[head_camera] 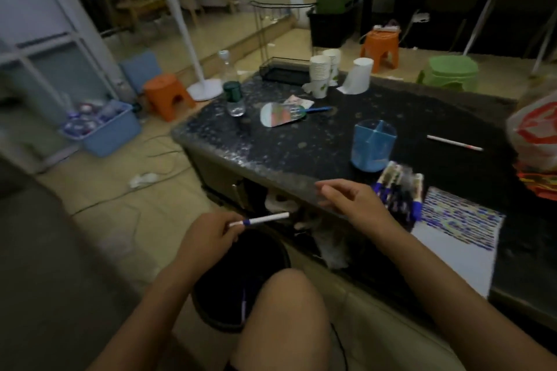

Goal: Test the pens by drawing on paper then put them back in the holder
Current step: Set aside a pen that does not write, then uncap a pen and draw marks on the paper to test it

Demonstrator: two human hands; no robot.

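- Worktop (301, 147): the dark speckled surface runs from your 11 o'clock to your 3 o'clock; its near edge passes under your right hand.
- Bin (217, 295): a dark round bin stands on the floor at your 6 o'clock, directly below your left hand and beside your knee.
- Paper (470, 253): a white sheet lies on the worktop at your 4 o'clock. Its far end is covered in rows of blue test marks.
- Holder (373, 144): the blue divided cup stands upright on the worktop at your 1 o'clock, just beyond the pen bundle. No pens are visible above its rim.
- Left hand (211, 235): held off the worktop at your 7 o'clock. Its fingers pinch a white pen (259, 219) near the blue-banded end; the pen points toward 3 o'clock.
- Right hand (358, 202): held at the worktop's near edge. Its fingers are loosely extended toward 9 o'clock and hold nothing.
- Pen bundle (398, 190): several blue-and-white pens lie together between the holder and the paper, just beside your right hand.
- Loose pen (454, 142): one white pen lies on the worktop at your 2 o'clock, apart from the holder.
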